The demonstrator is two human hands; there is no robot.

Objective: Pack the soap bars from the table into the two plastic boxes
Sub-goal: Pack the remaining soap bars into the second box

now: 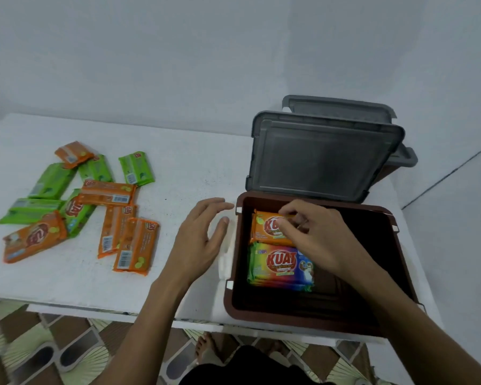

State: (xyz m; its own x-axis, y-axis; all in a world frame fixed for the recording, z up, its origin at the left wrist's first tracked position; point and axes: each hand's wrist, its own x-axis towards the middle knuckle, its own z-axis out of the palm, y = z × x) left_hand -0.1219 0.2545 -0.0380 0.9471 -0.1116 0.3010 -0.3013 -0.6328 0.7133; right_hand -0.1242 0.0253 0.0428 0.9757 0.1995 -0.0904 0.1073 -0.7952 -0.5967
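Two bars sit in the box (289,319): your right hand (317,237) pinches the orange bar (264,230), probably squaring it against the rainbow bar (281,263) just nearside of your grip. Your left hand (197,240) hovers open; loose bars (107,193) lie well left.

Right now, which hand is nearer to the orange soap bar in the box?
Right. The right hand pinches the orange soap bar in the brown box; the left hand hovers outside it.

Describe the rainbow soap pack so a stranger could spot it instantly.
Find the brown box, grey lid raised, at the table's right end. Two soap packs lie inside by its left wall. The rainbow pack is the nearer, striped unlike the orange pack the right hand holds.
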